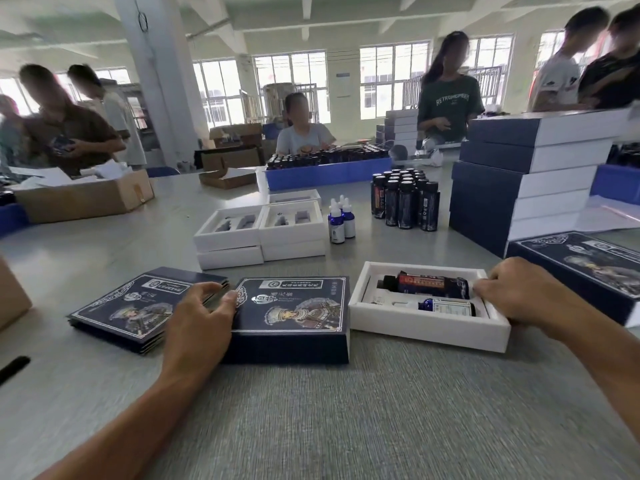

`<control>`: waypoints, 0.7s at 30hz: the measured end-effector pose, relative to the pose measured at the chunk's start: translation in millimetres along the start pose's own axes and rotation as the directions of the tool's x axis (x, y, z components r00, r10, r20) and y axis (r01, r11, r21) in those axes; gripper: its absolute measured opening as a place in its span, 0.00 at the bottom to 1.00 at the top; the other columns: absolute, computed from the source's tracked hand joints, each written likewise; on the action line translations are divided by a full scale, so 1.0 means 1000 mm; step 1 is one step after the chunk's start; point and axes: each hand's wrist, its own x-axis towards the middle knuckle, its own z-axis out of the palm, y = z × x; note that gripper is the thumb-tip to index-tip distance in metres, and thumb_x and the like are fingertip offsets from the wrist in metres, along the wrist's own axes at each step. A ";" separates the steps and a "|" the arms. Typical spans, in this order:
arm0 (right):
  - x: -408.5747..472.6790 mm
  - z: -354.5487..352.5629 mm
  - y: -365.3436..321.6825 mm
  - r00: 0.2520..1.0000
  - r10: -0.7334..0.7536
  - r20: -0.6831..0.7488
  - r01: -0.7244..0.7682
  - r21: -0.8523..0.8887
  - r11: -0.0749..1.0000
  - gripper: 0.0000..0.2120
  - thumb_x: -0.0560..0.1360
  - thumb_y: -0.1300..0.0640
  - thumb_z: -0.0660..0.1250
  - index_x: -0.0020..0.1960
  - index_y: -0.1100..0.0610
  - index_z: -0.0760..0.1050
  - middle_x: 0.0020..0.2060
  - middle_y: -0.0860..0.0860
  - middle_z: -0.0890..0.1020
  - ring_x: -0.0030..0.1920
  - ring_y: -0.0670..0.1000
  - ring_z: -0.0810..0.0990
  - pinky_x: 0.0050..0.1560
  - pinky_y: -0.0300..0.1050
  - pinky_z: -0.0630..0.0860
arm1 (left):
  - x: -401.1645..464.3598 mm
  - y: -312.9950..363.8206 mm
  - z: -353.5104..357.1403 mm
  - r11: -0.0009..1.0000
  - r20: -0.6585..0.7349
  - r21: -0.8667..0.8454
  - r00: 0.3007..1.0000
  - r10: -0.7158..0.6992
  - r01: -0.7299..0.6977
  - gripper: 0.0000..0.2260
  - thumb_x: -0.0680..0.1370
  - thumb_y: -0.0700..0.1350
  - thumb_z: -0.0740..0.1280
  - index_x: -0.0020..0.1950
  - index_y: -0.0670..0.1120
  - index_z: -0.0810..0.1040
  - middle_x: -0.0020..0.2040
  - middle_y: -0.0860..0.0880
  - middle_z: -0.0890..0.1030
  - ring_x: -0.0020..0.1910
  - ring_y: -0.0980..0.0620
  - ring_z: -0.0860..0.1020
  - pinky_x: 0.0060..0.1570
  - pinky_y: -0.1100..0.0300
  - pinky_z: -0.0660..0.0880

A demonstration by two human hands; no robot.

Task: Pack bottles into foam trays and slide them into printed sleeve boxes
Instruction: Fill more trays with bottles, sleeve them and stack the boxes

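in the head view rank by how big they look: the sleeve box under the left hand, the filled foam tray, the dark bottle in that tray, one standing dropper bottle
1. sleeve box and foam tray: look alike, unranked
2. dark bottle
3. dropper bottle, though farther away, so unsure

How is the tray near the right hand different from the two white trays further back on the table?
The near tray holds two lying bottles; the far trays have empty slots. The near tray lies alone on the table, gripped by the right hand; the far trays sit on other trays, untouched. All are white.
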 end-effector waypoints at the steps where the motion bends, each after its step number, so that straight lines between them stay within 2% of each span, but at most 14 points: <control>1: -0.001 0.000 0.000 1.000 -0.002 0.007 0.002 0.007 1.000 0.14 0.76 0.54 0.67 0.37 0.63 0.76 0.33 0.58 0.79 0.34 0.56 0.77 0.31 0.44 0.67 | 0.000 0.000 0.000 1.000 -0.005 0.002 1.000 -0.002 0.002 0.14 0.77 0.53 0.68 0.60 0.50 0.77 0.58 0.47 0.81 0.50 0.53 0.72 0.51 0.56 0.67; 4: -0.004 -0.003 -0.002 0.999 -0.003 0.039 0.002 0.032 0.999 0.12 0.76 0.54 0.68 0.40 0.63 0.77 0.35 0.58 0.81 0.34 0.55 0.78 0.33 0.43 0.71 | 0.000 -0.001 0.000 1.000 -0.027 0.000 0.999 -0.020 0.020 0.14 0.77 0.53 0.68 0.61 0.50 0.76 0.58 0.46 0.80 0.49 0.53 0.71 0.51 0.56 0.67; 8: -0.013 -0.004 -0.009 0.987 -0.082 0.137 0.074 0.065 0.995 0.12 0.75 0.53 0.70 0.39 0.62 0.81 0.35 0.59 0.83 0.32 0.52 0.77 0.34 0.45 0.72 | 0.000 -0.001 0.000 1.000 -0.033 0.007 0.999 -0.031 0.031 0.15 0.77 0.53 0.68 0.62 0.49 0.76 0.59 0.45 0.80 0.50 0.53 0.71 0.51 0.56 0.67; 13: -0.020 -0.001 -0.018 0.977 -0.155 0.147 0.150 0.047 0.988 0.12 0.76 0.55 0.70 0.38 0.63 0.81 0.31 0.55 0.81 0.29 0.49 0.75 0.30 0.42 0.69 | -0.002 0.001 0.000 0.999 -0.013 0.023 1.000 -0.023 0.023 0.16 0.77 0.54 0.68 0.63 0.50 0.75 0.59 0.45 0.80 0.50 0.52 0.72 0.51 0.56 0.68; 15: -0.021 -0.002 -0.018 0.970 -0.177 0.167 0.168 0.063 0.984 0.13 0.76 0.55 0.70 0.39 0.64 0.81 0.33 0.57 0.83 0.30 0.51 0.76 0.32 0.45 0.71 | -0.003 0.002 0.000 0.999 -0.011 0.030 1.000 -0.028 0.029 0.16 0.77 0.53 0.68 0.63 0.50 0.75 0.57 0.45 0.80 0.49 0.51 0.73 0.51 0.56 0.69; 18: -0.022 -0.001 -0.018 0.963 -0.206 0.172 0.195 0.082 0.977 0.16 0.78 0.52 0.69 0.43 0.65 0.82 0.39 0.62 0.85 0.38 0.62 0.82 0.38 0.56 0.79 | -0.004 0.003 -0.002 0.999 0.017 0.043 1.000 -0.014 0.014 0.16 0.78 0.53 0.67 0.64 0.49 0.76 0.58 0.45 0.81 0.50 0.51 0.74 0.53 0.55 0.70; 19: -0.022 0.001 -0.018 0.962 -0.215 0.167 0.203 0.086 0.975 0.17 0.78 0.51 0.68 0.44 0.65 0.82 0.39 0.61 0.85 0.39 0.62 0.83 0.39 0.57 0.79 | -0.004 0.003 -0.002 0.999 0.033 0.042 0.999 -0.011 0.009 0.16 0.78 0.53 0.66 0.64 0.48 0.77 0.58 0.46 0.81 0.52 0.50 0.75 0.55 0.54 0.71; 21: -0.019 0.006 -0.018 0.967 -0.215 0.138 0.202 0.102 0.974 0.19 0.78 0.50 0.68 0.42 0.66 0.81 0.34 0.58 0.83 0.32 0.58 0.78 0.34 0.51 0.74 | -0.005 0.002 -0.003 0.999 0.065 0.035 0.998 -0.008 0.005 0.15 0.79 0.53 0.65 0.63 0.48 0.78 0.58 0.48 0.81 0.55 0.49 0.77 0.58 0.52 0.72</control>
